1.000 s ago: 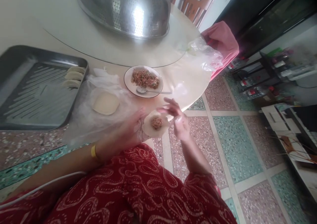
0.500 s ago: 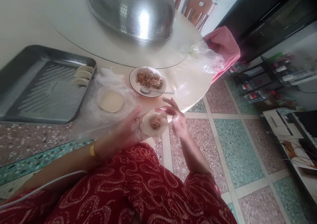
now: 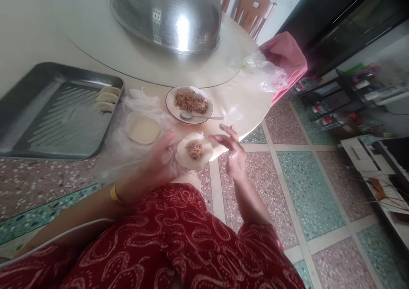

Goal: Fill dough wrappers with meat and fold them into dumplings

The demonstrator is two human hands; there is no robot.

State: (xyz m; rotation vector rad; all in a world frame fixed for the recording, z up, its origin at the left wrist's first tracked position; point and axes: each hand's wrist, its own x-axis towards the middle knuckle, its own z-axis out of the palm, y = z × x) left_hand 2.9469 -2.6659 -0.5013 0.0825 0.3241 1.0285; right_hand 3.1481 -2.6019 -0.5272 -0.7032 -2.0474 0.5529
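A round dumpling wrapper (image 3: 183, 159) with a mound of meat filling (image 3: 195, 150) in its middle lies on the fingers of my left hand (image 3: 155, 161). Its thumb stands up beside the dough, and most of its fingers are hidden beneath. To the right, my right hand (image 3: 235, 157) is apart from the wrapper, its fingers spread and nothing in them. Just beyond, a plate (image 3: 172, 112) holds more meat filling, with a spoon (image 3: 204, 117) resting across it. A stack of wrappers (image 3: 144, 130) sits on a plastic bag (image 3: 118, 146) to the left.
At the left edge of the table is a metal baking tray (image 3: 72, 148) with several folded dumplings (image 3: 107, 97) in its far right corner. An upturned steel colander (image 3: 169, 16) stands on the glass turntable (image 3: 96, 38). A clear plastic bag (image 3: 266, 74) lies near a pink cloth (image 3: 287, 59).
The right hand has drawn away to the right from the wrapper's edge. My left hand, carrying the filled wrapper, has shifted slightly left and up.
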